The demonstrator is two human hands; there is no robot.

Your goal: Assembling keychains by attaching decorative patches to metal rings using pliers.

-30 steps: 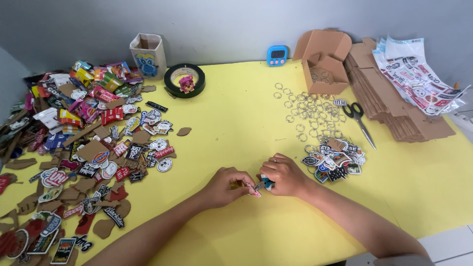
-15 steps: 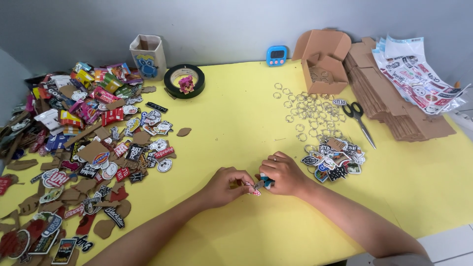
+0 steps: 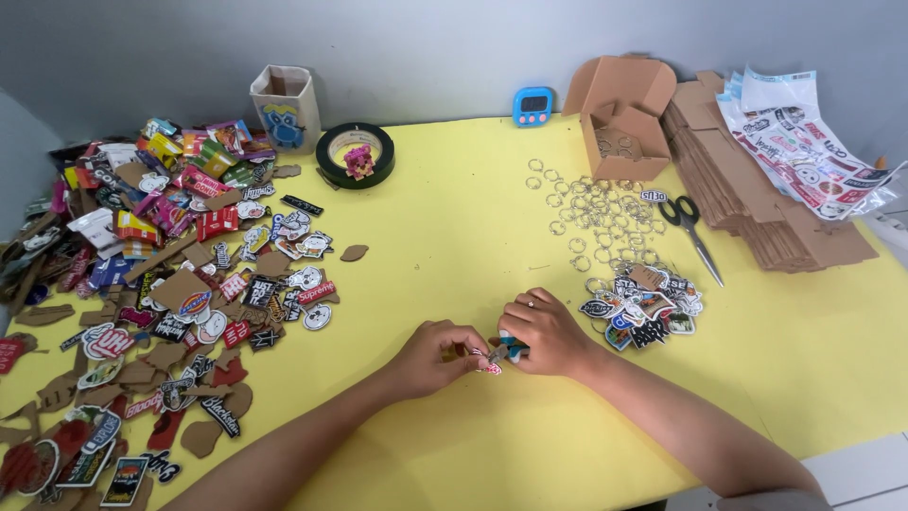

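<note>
A yellow table (image 3: 454, 237) stands against a grey wall (image 3: 426, 47). Near its front edge, the left hand (image 3: 437, 358) and right hand (image 3: 547, 333) pinch together a small sticker charm (image 3: 492, 358).

The table (image 3: 454, 237) wears a matt yellow covering, smooth, likely paper. The stickers (image 3: 180, 284) look like glossy printed card, with dull brown cardboard backs among them. The rings (image 3: 596, 213) are thin shiny metal. The box (image 3: 624, 118) and flat stack (image 3: 757, 189) are matt brown cardboard. The scissors (image 3: 695, 232) have metal blades and black plastic handles. The sheets (image 3: 804, 151) lie in glossy clear plastic. The tape roll (image 3: 355, 156) is glossy black.
</note>
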